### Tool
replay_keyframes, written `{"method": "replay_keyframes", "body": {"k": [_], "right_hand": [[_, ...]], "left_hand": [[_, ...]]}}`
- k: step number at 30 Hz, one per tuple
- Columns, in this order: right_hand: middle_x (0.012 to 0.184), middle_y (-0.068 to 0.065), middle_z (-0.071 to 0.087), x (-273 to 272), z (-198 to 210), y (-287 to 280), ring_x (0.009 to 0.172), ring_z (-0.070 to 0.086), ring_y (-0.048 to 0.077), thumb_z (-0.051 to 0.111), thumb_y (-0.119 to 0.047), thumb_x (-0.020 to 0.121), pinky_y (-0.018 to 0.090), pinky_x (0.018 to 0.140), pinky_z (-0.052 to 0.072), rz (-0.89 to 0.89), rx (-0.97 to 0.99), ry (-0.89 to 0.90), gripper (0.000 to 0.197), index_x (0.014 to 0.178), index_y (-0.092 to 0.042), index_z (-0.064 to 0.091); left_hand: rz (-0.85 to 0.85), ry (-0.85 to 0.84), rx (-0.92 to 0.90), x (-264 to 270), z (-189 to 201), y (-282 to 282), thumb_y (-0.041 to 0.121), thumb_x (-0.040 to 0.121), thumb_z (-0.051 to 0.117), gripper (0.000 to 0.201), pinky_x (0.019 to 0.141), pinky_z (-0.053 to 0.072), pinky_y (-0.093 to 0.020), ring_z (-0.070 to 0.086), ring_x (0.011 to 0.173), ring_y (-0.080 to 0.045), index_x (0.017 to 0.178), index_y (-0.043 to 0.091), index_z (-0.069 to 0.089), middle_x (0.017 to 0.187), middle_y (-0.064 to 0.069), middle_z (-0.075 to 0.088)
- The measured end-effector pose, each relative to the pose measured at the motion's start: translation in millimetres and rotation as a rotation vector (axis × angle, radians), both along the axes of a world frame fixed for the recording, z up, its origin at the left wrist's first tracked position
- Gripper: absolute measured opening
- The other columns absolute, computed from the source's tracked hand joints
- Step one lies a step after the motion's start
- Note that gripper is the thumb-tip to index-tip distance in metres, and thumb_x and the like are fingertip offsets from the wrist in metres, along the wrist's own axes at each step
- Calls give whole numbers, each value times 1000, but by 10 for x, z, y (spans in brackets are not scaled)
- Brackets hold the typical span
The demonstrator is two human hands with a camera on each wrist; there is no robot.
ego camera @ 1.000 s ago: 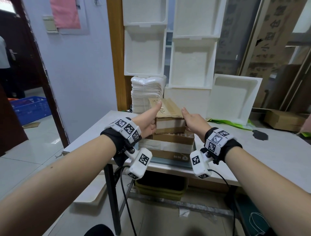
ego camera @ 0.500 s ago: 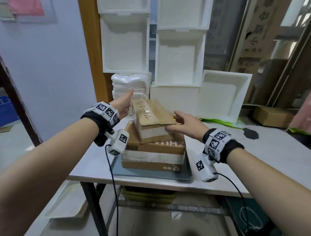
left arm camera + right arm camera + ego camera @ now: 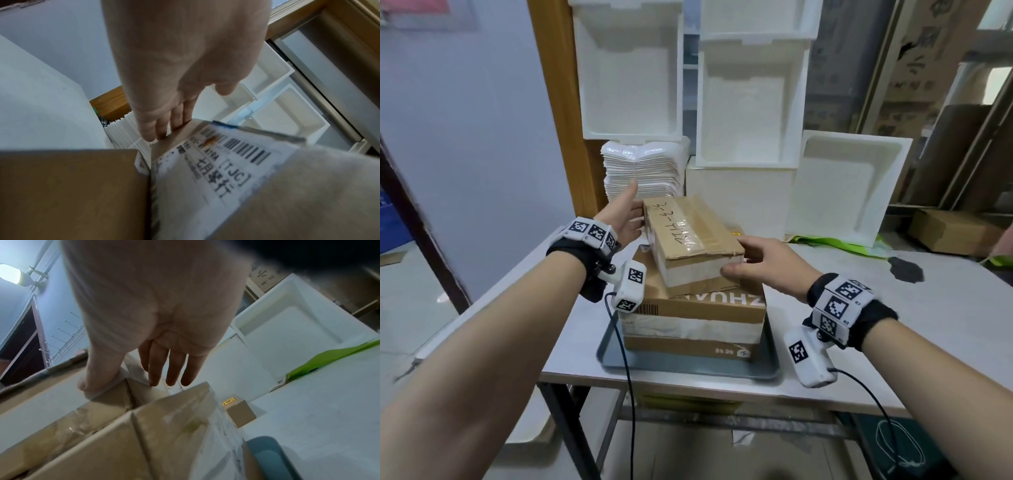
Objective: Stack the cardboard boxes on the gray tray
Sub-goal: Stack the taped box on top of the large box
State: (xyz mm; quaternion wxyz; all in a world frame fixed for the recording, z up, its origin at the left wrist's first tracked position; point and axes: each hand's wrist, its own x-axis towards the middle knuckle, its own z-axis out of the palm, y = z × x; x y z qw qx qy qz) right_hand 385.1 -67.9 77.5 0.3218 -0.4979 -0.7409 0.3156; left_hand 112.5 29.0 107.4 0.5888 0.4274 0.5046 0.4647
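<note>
A gray tray (image 3: pixel 688 371) lies at the table's front edge with a large cardboard box (image 3: pixel 698 310) on it. A smaller taped box (image 3: pixel 688 236) with handwriting lies askew on top of the large one. My left hand (image 3: pixel 625 212) touches its far left end with straight fingers (image 3: pixel 162 129), beside the box's shipping label (image 3: pixel 216 170). At the near right corner is my right hand (image 3: pixel 763 263), thumb on the front face and straight fingers (image 3: pixel 172 369) down the right side. The tray's corner (image 3: pixel 267 456) shows in the right wrist view.
White foam trays (image 3: pixel 746 102) and a pile of white sheets (image 3: pixel 643 171) stand against the wall behind the boxes. A small cardboard box (image 3: pixel 239 410) sits on the table behind the stack. A green sheet (image 3: pixel 835 245) lies at the back right. The table (image 3: pixel 893 342) reaches to the right.
The small box has turned askew and now lies on the large box. My thumbs have come off its top; the left hand is at its far end, the right at its near corner.
</note>
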Motion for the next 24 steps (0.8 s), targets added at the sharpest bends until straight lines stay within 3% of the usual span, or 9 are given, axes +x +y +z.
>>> {"method": "replay_keyframes", "body": {"k": [3,6,10,16,18,21,24], "right_hand": [[122,-11,72,51,17,13,113,67,8,77,-31,83,40,104,51,-36,25,0,52,133,-30,64],[122,-12,72,98,11,60,116,65,10,69,-41,84,42,104,50,-106,81,7,45,129,-33,65],[134,-6,66,130,-18,161,126,60,10,65,-25,92,44,109,47,-116,50,96,49,140,-23,56],[141,1,60,193,-27,204,131,56,13,66,-16,94,42,111,46,-171,17,127,52,144,-13,52],[139,3,62,182,-40,201,129,57,15,65,-16,95,42,109,47,-195,7,101,47,141,-12,55],[120,9,71,140,-54,206,116,65,28,59,-24,91,50,101,51,-292,15,40,37,124,-9,65],[116,16,68,96,-76,171,115,65,37,53,-24,98,49,101,52,-371,-62,136,39,124,3,61]], "left_hand": [[2,25,23,-43,44,-20,64,91,39,78,111,35,-40,51,127,-28,138,3,46,140,-14,52],[27,64,44,-150,99,-77,63,94,36,75,101,39,-36,54,118,-27,134,1,49,131,-13,56],[46,100,45,-306,91,-232,67,91,37,70,93,45,-37,60,108,-24,117,5,58,123,-12,62],[-4,38,14,-493,-48,-454,66,91,39,74,104,45,-44,61,111,-32,120,0,54,116,-16,63],[-5,35,0,-511,-84,-509,66,92,38,72,102,46,-43,62,107,-30,119,1,54,111,-15,65],[-1,77,-11,-523,-105,-562,68,91,35,72,93,50,-40,63,105,-28,114,3,56,112,-14,65],[24,100,-27,-498,-127,-578,69,90,36,70,93,50,-41,62,108,-27,114,5,56,118,-13,64]]}}
